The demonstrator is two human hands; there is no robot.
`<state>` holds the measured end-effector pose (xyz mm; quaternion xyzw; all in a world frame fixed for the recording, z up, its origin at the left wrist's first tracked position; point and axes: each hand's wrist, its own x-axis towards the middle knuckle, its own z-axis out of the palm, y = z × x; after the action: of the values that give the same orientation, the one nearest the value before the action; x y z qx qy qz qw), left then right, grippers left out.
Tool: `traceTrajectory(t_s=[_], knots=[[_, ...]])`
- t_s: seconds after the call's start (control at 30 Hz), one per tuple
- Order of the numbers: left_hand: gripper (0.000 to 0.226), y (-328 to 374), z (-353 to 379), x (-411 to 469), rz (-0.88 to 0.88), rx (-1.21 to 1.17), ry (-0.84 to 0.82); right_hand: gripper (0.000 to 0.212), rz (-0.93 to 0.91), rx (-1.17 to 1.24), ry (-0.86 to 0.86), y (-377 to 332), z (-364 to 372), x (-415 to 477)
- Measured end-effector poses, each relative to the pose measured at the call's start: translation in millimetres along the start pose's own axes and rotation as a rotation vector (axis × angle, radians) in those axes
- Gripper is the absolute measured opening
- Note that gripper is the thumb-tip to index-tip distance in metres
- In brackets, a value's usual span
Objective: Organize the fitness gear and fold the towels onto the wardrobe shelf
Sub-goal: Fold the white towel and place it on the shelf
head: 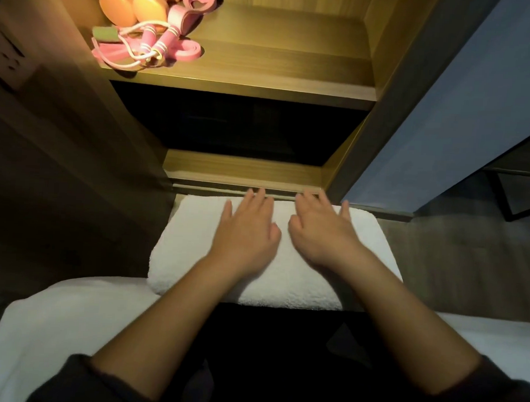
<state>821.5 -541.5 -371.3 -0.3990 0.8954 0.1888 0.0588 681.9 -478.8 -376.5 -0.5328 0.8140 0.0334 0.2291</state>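
On one folded towel [297,264], left hand [247,230] and right hand [320,234] lie flat, gripping nothing.

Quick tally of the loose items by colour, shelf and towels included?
Pink: 2, jump rope and resistance band
Orange: 2, rounded dumbbell heads, partly cut off
Green: 1, small item, unclear
White: 2, folded towel, towel
Total: 7
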Motion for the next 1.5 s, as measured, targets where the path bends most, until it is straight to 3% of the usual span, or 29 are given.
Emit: traceTrajectory(t_s=[0.1, 0.33, 0.47, 0.53, 0.67, 0.8, 0.93, 1.07, 1.13, 1.33, 1.4, 1.5], knots=[[0.061, -12, 17, -7, -0.002, 0.094, -0.069, 0.060, -0.017, -0.026, -0.060, 6, 20, 5], [0.089, -55, 22, -31, -0.143, 0.066, -0.029, 0.062, -0.018, -0.005, -0.056, 12, 24, 12], [0.079, -80, 23, -53, -0.289, -0.062, 0.103, 0.061, -0.020, -0.002, -0.072, 5, 16, 14], [0.066, -96, 22, -63, -0.457, -0.307, 0.160, 0.059, -0.027, 0.010, -0.065, -3, 10, 18], [0.055, -123, 14, -81, -0.781, -1.158, 0.076, 0.057, -0.123, 0.073, -0.067, -32, 2, 29], [0.050, -134, 15, -102, -0.777, -1.545, -0.138, 0.061, -0.245, 0.081, -0.072, -75, 3, 41], [0.037, -133, 10, -102, -0.787, -1.656, -0.197, 0.060, -0.306, 0.080, -0.040, -103, 14, 43], [0.018, -131, 8, -91, -0.756, -1.562, 0.120, 0.052, -0.289, 0.202, 0.062, -98, 21, 42], [0.020, -133, 7, -88, -0.746, -1.495, 0.174, 0.049, -0.276, 0.258, 0.108, -93, 23, 41], [0.040, -138, -3, -81, -0.791, -1.505, -0.250, 0.047, -0.278, 0.234, 0.130, -95, 27, 39], [0.047, -135, -8, -69, -0.773, -1.430, -0.243, 0.047, -0.280, 0.238, 0.134, -97, 27, 39], [0.049, -129, -4, -58, -0.746, -1.307, -0.093, 0.046, -0.276, 0.261, 0.135, -96, 27, 39]])
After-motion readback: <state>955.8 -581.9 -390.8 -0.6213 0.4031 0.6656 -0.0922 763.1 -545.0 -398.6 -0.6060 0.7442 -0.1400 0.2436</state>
